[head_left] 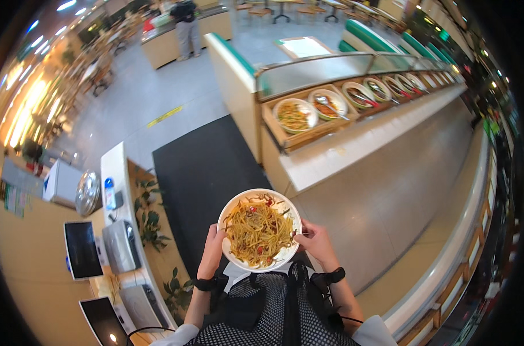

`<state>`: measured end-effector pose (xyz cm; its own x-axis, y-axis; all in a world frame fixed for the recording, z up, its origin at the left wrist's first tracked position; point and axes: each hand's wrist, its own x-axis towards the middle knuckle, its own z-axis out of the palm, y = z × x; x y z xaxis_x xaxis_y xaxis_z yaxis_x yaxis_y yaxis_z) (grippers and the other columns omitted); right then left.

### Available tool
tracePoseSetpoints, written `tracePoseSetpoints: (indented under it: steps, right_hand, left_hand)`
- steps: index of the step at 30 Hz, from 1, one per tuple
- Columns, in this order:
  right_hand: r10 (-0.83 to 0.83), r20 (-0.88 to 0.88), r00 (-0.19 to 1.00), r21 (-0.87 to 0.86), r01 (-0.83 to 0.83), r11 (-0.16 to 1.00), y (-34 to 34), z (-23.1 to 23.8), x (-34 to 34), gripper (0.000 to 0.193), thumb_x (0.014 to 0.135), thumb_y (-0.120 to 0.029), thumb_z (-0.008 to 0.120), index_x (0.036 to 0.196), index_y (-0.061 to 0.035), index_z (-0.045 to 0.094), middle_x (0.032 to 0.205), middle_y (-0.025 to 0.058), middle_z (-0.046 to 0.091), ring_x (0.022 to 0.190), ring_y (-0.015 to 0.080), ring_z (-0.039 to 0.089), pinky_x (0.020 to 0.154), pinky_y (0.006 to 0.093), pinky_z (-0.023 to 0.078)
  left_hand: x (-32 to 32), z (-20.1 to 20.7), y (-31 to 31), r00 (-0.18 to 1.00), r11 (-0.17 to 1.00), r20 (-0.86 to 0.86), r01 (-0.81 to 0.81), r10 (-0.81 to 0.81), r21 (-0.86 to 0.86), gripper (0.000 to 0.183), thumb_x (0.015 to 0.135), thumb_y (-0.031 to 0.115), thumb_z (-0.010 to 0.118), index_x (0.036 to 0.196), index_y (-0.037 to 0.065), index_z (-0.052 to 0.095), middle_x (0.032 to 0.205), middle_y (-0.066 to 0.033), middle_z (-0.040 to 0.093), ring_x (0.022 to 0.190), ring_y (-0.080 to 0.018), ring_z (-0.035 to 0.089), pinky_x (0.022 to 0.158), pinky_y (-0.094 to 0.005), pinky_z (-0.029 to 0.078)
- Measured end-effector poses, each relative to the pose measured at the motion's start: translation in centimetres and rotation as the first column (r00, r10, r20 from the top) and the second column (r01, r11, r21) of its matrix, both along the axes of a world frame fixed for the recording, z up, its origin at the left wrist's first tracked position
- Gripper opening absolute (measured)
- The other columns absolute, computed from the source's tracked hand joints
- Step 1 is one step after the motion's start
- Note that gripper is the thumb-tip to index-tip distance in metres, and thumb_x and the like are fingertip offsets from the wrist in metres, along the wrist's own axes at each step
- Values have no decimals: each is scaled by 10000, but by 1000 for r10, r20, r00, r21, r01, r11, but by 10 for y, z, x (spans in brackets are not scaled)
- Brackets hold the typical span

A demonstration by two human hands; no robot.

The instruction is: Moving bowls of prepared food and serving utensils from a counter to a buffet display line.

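Note:
A round white bowl of noodles is held level in front of my body by both hands. The noodles are mixed with red bits and dark shreds. My left hand grips the bowl's left rim, with the thumb over the edge. On the opposite side my right hand is closed on the rim, its thumb near the food. The fingers under the bowl are hidden.
Ahead to the right runs a food counter with a glass guard and a row of filled dishes. A black mat covers the floor ahead. At left stands a counter with screens and scales. A person stands far off.

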<state>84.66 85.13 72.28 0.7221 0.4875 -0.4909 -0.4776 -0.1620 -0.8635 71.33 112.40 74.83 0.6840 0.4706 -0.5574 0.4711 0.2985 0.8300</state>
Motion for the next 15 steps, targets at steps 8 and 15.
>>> tracePoseSetpoints:
  steps: [8,15]
  right_hand:
    - [-215,-94,972,-14,214,977,-135,-29,65,619,874,-19,681,1469,-83,525,939,12,668,815,93,663,630,256,609]
    - [-321,-53,945,-16,321,947,-221,-48,191,585,868,17,655,1437,-78,559,907,-9,640,817,93,670,662,272,639]
  left_hand:
    - [127,-25,-114,987,988,-46,151,-151,-16,277,941,197,477,1118,2,565,1016,-34,561,971,-133,512,899,-272,410]
    - [289,-35,-198,952,951,-42,306,-304,46,328,959,211,486,1177,-29,536,1043,-71,576,971,-152,533,885,-286,436]
